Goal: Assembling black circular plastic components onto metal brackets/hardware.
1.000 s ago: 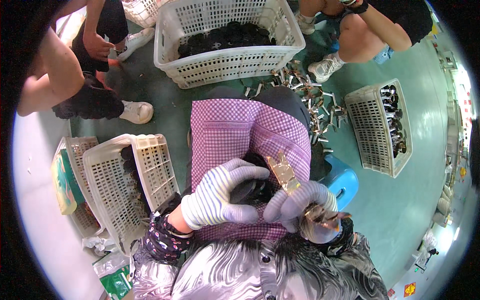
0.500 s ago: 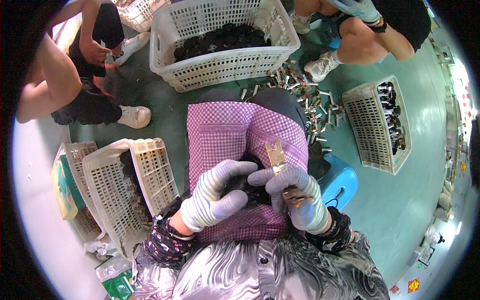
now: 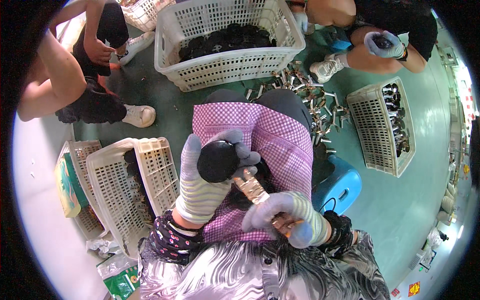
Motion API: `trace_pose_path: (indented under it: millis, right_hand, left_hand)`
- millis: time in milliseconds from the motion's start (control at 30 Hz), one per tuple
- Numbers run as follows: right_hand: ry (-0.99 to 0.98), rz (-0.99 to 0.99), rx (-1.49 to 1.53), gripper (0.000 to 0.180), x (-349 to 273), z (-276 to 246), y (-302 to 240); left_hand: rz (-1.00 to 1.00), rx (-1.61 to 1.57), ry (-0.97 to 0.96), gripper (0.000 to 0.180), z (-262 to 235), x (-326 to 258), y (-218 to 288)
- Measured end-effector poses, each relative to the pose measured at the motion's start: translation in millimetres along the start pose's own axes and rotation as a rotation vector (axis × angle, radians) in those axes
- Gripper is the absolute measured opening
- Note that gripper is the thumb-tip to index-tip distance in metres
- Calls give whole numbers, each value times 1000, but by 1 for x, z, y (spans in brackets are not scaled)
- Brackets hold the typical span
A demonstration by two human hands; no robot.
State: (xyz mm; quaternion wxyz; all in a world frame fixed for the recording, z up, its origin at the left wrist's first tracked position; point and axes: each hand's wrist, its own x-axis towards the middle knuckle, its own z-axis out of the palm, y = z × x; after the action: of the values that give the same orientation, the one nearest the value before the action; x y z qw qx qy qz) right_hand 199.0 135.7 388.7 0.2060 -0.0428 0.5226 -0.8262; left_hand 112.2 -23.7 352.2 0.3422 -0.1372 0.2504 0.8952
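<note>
Left hand (image 3: 202,187), gloved, fingers closed round a glossy black rounded plastic part (image 3: 218,161), held above the pink checked apron (image 3: 272,135). Right hand (image 3: 290,220) grips a metal-bladed tool (image 3: 251,187) just beneath it. The part looks light, rigid, slippery; best held by the rim.

a basket (image 3: 227,75) lies ahead, another (image 3: 380,125) right, a third (image 3: 120,185) left.

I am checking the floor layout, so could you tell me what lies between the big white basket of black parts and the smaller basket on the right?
In the head view, a loose pile of small metal pieces lies on the green floor between the big white basket and the smaller basket.
</note>
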Motion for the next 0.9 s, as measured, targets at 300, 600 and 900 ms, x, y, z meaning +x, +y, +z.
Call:
trace_pose_path:
  millis: [300, 600, 900]
  right_hand:
    - [-1, -19, -7, 68, 7, 10, 13]
    - [33, 105, 68, 69, 10, 15, 17]
    - [51, 9, 134, 63, 11, 15, 17]
  left_hand:
    - [-2, 71, -48, 70, 0, -2, -3]
    - [90, -94, -57, 62, 6, -3, -6]
    - [157, -106, -120, 58, 10, 0, -6]
